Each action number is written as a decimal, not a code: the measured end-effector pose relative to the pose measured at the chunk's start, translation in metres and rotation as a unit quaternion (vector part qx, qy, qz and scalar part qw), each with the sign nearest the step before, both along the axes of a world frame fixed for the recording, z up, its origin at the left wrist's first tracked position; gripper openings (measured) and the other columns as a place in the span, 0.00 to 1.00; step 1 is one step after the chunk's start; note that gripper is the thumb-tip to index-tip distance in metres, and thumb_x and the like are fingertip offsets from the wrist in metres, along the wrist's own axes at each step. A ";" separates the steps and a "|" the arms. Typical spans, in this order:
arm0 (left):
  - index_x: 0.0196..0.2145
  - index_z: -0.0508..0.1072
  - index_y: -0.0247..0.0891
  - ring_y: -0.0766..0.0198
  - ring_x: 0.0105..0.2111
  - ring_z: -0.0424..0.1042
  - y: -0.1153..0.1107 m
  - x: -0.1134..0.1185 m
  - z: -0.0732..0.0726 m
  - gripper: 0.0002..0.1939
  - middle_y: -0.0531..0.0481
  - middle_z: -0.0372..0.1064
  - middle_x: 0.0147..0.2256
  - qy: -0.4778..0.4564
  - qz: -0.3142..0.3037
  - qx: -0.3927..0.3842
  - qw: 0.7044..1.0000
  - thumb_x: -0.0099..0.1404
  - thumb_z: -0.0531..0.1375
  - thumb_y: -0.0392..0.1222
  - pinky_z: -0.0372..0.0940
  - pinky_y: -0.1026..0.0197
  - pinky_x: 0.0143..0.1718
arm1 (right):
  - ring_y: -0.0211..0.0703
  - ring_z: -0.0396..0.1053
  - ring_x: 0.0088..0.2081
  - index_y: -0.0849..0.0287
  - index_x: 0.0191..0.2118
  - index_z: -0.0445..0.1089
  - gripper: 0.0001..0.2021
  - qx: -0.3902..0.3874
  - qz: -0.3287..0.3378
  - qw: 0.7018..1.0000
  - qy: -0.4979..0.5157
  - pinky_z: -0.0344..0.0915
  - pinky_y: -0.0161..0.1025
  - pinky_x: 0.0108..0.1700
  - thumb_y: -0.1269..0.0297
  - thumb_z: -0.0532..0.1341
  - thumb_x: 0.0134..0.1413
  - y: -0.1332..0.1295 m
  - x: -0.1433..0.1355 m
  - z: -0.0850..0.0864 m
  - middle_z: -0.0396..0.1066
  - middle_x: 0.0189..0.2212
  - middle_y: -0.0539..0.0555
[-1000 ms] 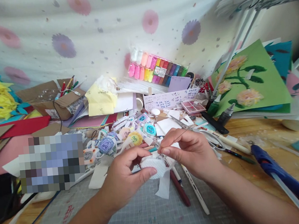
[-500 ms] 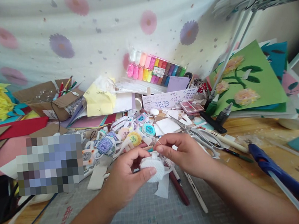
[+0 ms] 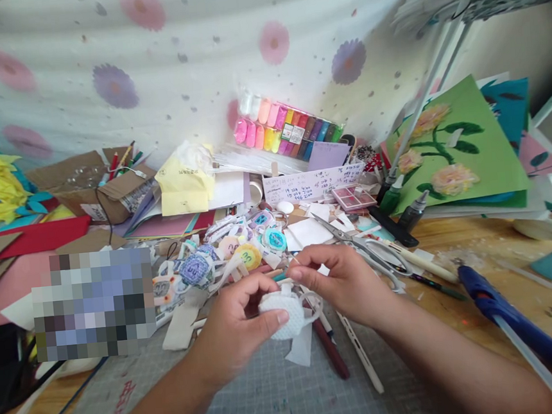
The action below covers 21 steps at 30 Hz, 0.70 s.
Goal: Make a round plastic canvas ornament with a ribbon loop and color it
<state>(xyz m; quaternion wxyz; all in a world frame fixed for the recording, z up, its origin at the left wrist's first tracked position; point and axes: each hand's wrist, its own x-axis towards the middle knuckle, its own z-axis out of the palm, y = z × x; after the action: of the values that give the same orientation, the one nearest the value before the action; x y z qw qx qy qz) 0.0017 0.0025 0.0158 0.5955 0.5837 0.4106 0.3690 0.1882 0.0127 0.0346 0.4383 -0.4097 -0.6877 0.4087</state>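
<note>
My left hand (image 3: 242,322) grips a small white textured round piece (image 3: 281,314), thumb on its front and fingers behind. A thin white loop (image 3: 314,308) sticks out at the piece's right side, and a short tab stands on its top edge. Just above and to the right, my right hand (image 3: 333,279) is closed in a pinch; what lies between its fingertips is too small to make out. Below the piece a pale paper strip (image 3: 300,350) lies on the grey cutting mat (image 3: 254,402). Beyond my hands are several coloured round pieces with white bands, among them a yellow one (image 3: 248,256).
Scissors (image 3: 369,250) lie right of my right hand, with a blue glue gun (image 3: 518,327) farther right. A dark red pen (image 3: 331,350) and a white pen (image 3: 361,354) rest on the mat. Packed coloured clay (image 3: 288,125) and a handwritten card (image 3: 310,186) stand behind.
The white piece has turned slightly, and its loop now stands out as a clearer ring. My right hand has shifted a little; my left hand keeps its hold.
</note>
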 end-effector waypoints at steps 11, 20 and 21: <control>0.34 0.71 0.37 0.66 0.31 0.68 0.005 0.005 -0.003 0.06 0.54 0.71 0.29 -0.174 0.109 -0.076 0.976 0.57 0.64 0.36 0.63 0.63 0.34 | 0.33 0.58 0.24 0.57 0.30 0.76 0.09 -0.094 -0.075 0.971 0.208 0.56 0.33 0.30 0.58 0.63 0.52 0.017 0.003 -0.019 0.66 0.19 0.46; 0.37 0.73 0.40 0.67 0.34 0.69 0.008 0.002 -0.006 0.07 0.51 0.72 0.38 -0.250 0.170 -0.108 0.947 0.59 0.64 0.37 0.65 0.66 0.31 | 0.44 0.70 0.39 0.58 0.28 0.78 0.09 -0.147 0.033 0.956 0.252 0.63 0.41 0.43 0.58 0.64 0.50 0.008 -0.003 -0.017 0.77 0.36 0.55; 0.36 0.72 0.40 0.67 0.33 0.69 0.009 0.002 -0.007 0.06 0.52 0.72 0.37 -0.249 0.176 -0.105 0.947 0.59 0.64 0.37 0.64 0.66 0.30 | 0.44 0.70 0.40 0.58 0.28 0.78 0.09 -0.145 0.043 0.956 0.250 0.63 0.41 0.44 0.59 0.65 0.50 0.008 -0.003 -0.017 0.77 0.37 0.55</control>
<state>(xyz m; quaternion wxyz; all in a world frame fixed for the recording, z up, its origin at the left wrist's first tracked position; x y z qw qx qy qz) 0.0035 0.0111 0.0089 0.6624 0.3256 0.3821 0.5561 0.1848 0.0203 0.0178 0.5140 -0.3238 -0.5063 0.6121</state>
